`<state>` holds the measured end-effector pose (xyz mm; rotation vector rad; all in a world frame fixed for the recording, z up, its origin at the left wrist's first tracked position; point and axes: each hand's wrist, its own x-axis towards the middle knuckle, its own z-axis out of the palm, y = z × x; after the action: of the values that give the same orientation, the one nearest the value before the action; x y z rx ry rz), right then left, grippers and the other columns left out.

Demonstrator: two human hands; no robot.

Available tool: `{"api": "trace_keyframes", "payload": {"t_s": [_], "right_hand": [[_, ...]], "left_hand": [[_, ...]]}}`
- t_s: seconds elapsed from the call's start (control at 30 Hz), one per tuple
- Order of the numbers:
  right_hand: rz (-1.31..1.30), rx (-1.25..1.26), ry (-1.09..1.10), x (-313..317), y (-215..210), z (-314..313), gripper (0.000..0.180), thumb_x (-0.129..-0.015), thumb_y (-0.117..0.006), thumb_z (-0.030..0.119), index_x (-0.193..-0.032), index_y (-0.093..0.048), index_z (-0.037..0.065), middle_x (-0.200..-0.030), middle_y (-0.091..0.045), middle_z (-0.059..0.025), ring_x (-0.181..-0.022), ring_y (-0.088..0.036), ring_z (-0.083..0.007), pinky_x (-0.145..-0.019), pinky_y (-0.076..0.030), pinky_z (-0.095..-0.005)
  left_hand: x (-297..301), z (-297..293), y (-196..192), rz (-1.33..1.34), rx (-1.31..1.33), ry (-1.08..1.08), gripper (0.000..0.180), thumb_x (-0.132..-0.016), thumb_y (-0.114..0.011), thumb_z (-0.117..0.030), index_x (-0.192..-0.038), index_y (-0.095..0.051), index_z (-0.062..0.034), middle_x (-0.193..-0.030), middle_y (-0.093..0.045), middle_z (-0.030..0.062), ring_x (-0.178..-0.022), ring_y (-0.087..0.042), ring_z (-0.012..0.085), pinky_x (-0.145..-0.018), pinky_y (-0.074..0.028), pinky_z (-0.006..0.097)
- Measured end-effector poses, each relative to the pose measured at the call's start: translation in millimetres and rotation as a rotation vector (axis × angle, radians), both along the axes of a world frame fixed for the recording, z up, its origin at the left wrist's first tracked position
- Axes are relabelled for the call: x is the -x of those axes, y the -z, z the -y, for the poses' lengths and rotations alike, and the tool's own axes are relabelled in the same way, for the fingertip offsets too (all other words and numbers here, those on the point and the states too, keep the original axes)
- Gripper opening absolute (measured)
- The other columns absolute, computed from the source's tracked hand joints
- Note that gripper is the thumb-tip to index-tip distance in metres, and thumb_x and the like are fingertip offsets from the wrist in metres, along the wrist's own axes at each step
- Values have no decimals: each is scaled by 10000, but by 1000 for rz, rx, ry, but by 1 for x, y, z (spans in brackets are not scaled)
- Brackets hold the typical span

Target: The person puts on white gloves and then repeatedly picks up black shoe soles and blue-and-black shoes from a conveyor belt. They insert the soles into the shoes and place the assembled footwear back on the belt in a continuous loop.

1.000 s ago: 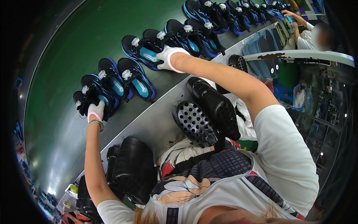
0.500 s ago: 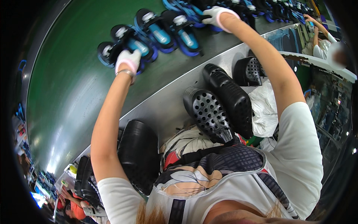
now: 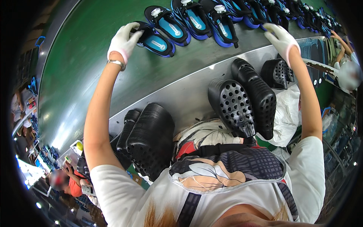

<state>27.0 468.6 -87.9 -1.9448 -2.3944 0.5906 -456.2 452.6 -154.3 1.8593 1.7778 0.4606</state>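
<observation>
My left hand [image 3: 123, 41] has its gloved grip closed over the heel end of a black-and-blue sandal [image 3: 153, 36] lying on the green conveyor belt [image 3: 75, 83], fingers curled on its outer edge. The sandal's long axis runs from my grip away to the right and slightly toward me, roughly in line with the other sandals in the row [image 3: 211, 19], which lie side by side with narrow gaps between them. My right hand [image 3: 280, 38] is stretched out to the near edge of the belt, its grip loose, fingers spread and holding nothing, just beside a blue sandal at the right part of the row. The left hand is the one on the sandal; the right is well apart from it. Open green belt spreads to the left of and nearer than my left hand, so there is room on that side, while the right side is crowded by the neighbouring sandal. Between the belt and my body runs a grey metal surface [image 3: 181, 90], with stacks of perforated black soles [image 3: 242, 102] standing along its near side and another black stack [image 3: 149, 140] by my left arm.
</observation>
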Motion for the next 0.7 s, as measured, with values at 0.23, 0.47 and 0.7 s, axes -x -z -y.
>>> {"api": "trace_keyframes", "payload": {"t_s": [0.23,0.47,0.7], "right_hand": [[-90,119,73,-14,-23,74,252,-927,-506,199,-1068,-629,30,-991,-624,-155,-962,-590,-310,-863,-453,-339],[-153,91,25,-4,-42,109,187,-903,-535,160,-999,-650,47,-938,-617,-139,-902,-588,-330,-808,-472,-362],[-185,-29,-149,10,-82,131,213,-906,-511,235,-944,-647,76,-905,-631,-114,-876,-597,-311,-773,-479,-368]], "left_hand": [[24,-25,25,413,372,-204,358,-958,-482,-263,-1222,-608,-57,-1084,-647,70,-929,-628,160,-783,-550,299],[27,-28,27,424,385,-220,362,-967,-479,-262,-1261,-581,-76,-1109,-635,79,-951,-631,181,-792,-558,321],[8,-26,-43,-142,-60,89,467,-959,-496,-357,-1317,-538,-59,-1239,-603,105,-1088,-579,177,-900,-458,265]]}}
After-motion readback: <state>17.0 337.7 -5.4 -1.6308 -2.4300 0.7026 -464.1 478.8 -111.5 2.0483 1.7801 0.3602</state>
